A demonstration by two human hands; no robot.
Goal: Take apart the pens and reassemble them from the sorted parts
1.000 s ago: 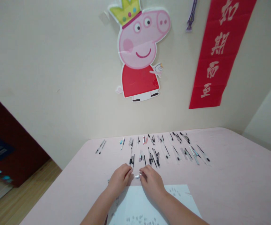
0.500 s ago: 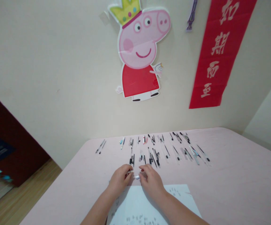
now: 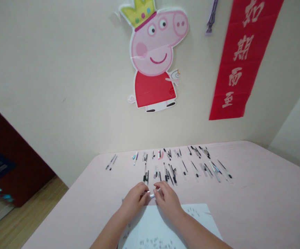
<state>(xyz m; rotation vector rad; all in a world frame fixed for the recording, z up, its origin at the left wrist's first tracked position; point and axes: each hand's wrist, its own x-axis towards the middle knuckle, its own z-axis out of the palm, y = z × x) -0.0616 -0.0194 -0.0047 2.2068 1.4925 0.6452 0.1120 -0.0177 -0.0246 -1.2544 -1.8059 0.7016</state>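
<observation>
My left hand (image 3: pixel 134 199) and my right hand (image 3: pixel 166 199) meet over the pink table (image 3: pixel 256 193), fingers curled. Between their fingertips is a small clear pen part (image 3: pixel 152 194) with a silvery end; both hands pinch it. Just beyond the fingers lie rows of pens and pen parts (image 3: pixel 170 166), black, clear and some coloured. A white sheet of paper (image 3: pixel 165 228) with small writing lies under my wrists.
Two pens (image 3: pixel 111 162) lie apart at the table's far left. The wall behind carries a pink cartoon pig cut-out (image 3: pixel 155 58) and a red banner (image 3: pixel 243 58). Left of the table are a wooden floor (image 3: pixel 22 221) and dark red furniture (image 3: pixel 7 162).
My two hands have drawn closer together, so that the fingertips now meet on the small pen part. The pens on the table have not moved.
</observation>
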